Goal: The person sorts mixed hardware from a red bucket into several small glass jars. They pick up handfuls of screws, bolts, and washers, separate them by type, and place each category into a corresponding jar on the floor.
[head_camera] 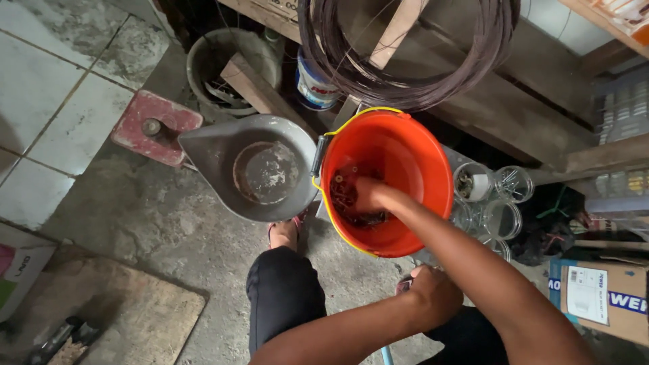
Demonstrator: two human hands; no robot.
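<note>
An orange plastic bucket (412,162) with a yellow handle stands on the concrete floor, with a dark heap of rusty nails or screws (343,192) in its bottom. My right hand (373,197) reaches down inside it, fingertips buried in the heap; whether it grips any is hidden. My left hand (435,295) is curled into a fist just below the bucket, near my knee, with a small dark thing beside it that I cannot make out. A grey metal scoop pan (223,145) lies touching the bucket's left side.
A red scale base (155,126) sits left of the pan, with a grey bucket (203,57) behind it. A wire coil (405,74) hangs above. Glass jars (501,203) and a cardboard box (602,294) are on the right, a wooden board (128,314) at lower left.
</note>
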